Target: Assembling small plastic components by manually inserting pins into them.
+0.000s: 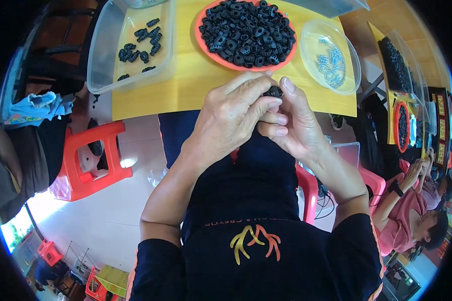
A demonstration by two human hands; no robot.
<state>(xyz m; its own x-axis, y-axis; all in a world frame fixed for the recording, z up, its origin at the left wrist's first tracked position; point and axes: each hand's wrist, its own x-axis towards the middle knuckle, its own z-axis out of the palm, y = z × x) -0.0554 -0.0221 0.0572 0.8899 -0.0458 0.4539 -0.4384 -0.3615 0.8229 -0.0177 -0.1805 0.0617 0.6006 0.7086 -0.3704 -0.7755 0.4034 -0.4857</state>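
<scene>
The left hand and the right hand meet at the near edge of the yellow-covered worktop. One small black part is located between the two hands, at fingertip level. The left hand is narrow: its thumb lies along the near side of the part and its fingers lie on the far side, holding the part in a pinch. The right hand is curled at the right side of the part, with its thumb raised just beside it. The fingers overlap here; whether the right hand also grips the part cannot be told.

Relative to the hands, the surrounding items are arranged as follows. An orange-red plate, heaped with black pieces, stands directly beyond the hands and near them. A clear rectangular container stands beyond and to the left, well apart from the left hand; several black assemblies lie spread across its bottom. A clear round dish stands beyond and to the right, nearer to the right hand than to the left; it contains a loose group of small silvery pieces.
</scene>
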